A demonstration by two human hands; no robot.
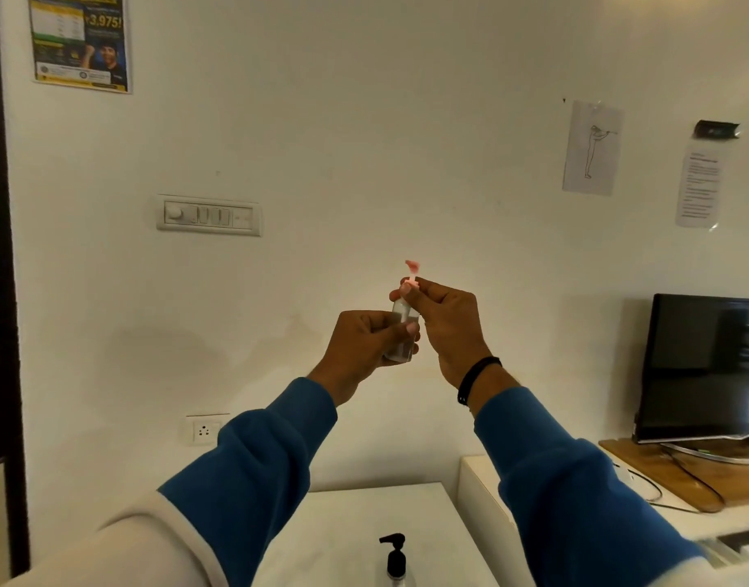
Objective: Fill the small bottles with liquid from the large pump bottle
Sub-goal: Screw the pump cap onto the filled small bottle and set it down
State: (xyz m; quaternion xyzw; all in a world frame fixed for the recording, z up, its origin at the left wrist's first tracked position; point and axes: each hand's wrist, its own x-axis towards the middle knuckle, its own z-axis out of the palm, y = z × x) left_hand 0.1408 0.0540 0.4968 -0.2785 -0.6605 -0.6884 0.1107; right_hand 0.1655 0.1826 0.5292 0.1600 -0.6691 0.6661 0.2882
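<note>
the small bottle [400, 332] was gripped by the left hand [364, 345]; its pink pump top [411, 275] was pinched by the right hand [444, 324]. held high above the table [355, 523], liquid could be spilled by tilting.

white table [355, 523], black-topped pump bottle [395, 559]

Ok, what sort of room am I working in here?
Probably a home or small office room, not a lab: a monitor on a side desk, an advertising poster and printed sheets taped to the wall, and a white table.
</note>
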